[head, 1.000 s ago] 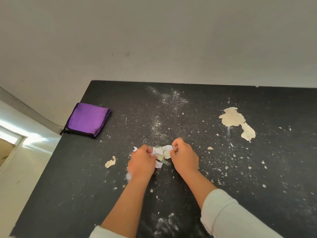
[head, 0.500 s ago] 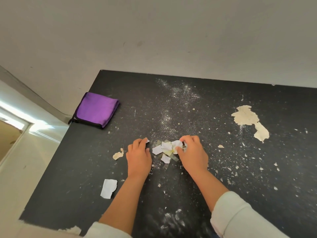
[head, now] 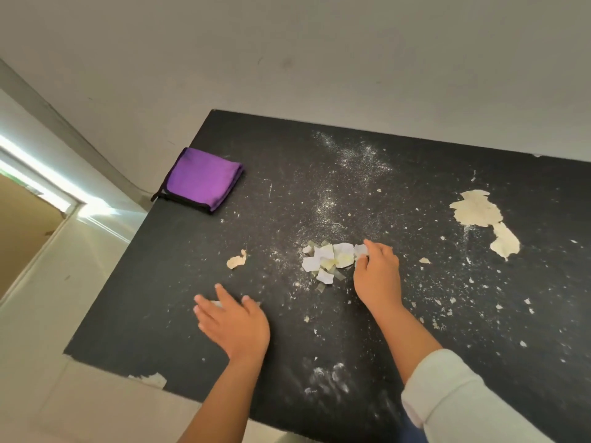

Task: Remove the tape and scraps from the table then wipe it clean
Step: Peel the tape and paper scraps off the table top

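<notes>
- Black, matte and worn: the rectangular table top carries white powder, pale chips and two large cream patches where the surface coating appears to have flaked off.
- Task items: a small heap of white paper scraps mixed with translucent yellowish tape pieces lies near the middle of the table. One separate white scrap lies nearer the front left edge, mostly hidden under the left fingers.
- Right hand: fingers curled down at the right edge of the heap, touching the outermost white piece. Whether that piece is pinched or merely pushed cannot be told.
- Left hand: fingers spread and extended, palm down, over the stray scrap. The hand is blurred; nothing is enclosed in it.
- Folded purple cloth with black trim: lying at the far left corner, partly overhanging the table edge, well apart from both hands and untouched.
- Step in hand, as judged: gathering loose scraps and tape into one heap. Removal and wiping are not yet done.
- Next move requires: a flat sweep of the stray scrap toward the heap, then a two-handed scoop to lift the heap clear.
- Caution: tape pieces may stick to the surface or to fingers; thin scraps may slide off during lifting.
</notes>
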